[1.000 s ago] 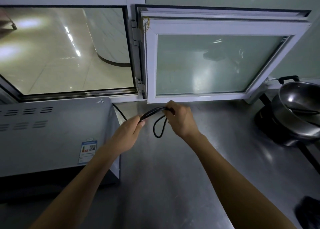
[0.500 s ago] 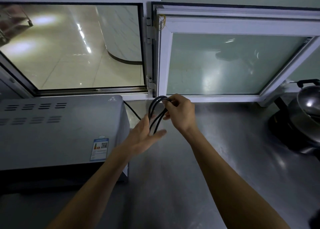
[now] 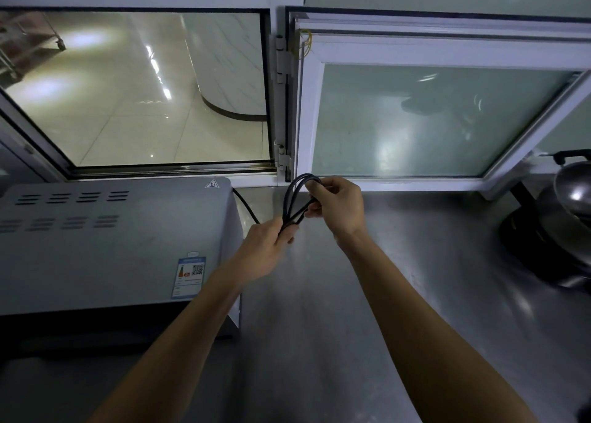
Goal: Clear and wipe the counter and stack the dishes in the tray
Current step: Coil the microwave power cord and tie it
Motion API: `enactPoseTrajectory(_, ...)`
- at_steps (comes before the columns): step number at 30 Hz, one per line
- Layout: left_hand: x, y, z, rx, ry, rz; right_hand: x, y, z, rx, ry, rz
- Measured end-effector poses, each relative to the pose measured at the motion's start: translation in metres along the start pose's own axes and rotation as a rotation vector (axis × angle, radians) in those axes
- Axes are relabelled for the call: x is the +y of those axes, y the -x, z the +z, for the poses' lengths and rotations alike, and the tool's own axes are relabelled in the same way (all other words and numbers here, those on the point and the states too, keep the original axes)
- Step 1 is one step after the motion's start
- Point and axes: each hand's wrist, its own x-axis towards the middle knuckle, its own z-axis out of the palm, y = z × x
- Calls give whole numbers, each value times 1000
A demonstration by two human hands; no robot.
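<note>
While the black power cord [image 3: 292, 198] sits bundled in several loops at frame centre, just above the steel counter [image 3: 399, 294], the step in hand looks like clearing: tidying the appliance lead so the surface can be wiped. Cord is thin, glossy, rubbery, folded into long narrow loops; one strand trails left and back toward the rear of the grey appliance [image 3: 112, 240] at left of frame. Left hand [image 3: 265, 253] grips the lower end of the loops, fingers curled round them. Right hand [image 3: 335, 205] pinches the upper end of the bundle, near the white window frame [image 3: 307, 118]. Both hands hold cord, nothing else. Next move likely calls for keeping the loops together and setting or tucking the bundle by the appliance, off the wiping area; loops could spring apart if either hold loosens. Far right of frame, a metal wok [image 3: 572, 189] sits on a dark burner. No tray, no cloth in view.
</note>
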Motion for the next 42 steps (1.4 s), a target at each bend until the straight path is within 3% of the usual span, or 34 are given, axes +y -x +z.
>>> enactPoseTrajectory(10,10,-18,-13,52,214,-167,-6,-13,8,-50,-44,-52)
enactPoseTrajectory(19,7,-28,-22,168,419,-238,-23,-33,1,-180,287,-208)
enactPoseTrajectory(27,21,-64,-54,185,524,-219,-74,-75,5,-75,338,-372)
enactPoseTrajectory(35,29,-103,-86,226,600,-100,-132,-123,30,82,561,-718)
enactPoseTrajectory(42,25,-119,-93,242,685,-80,-159,-170,44,227,827,-803)
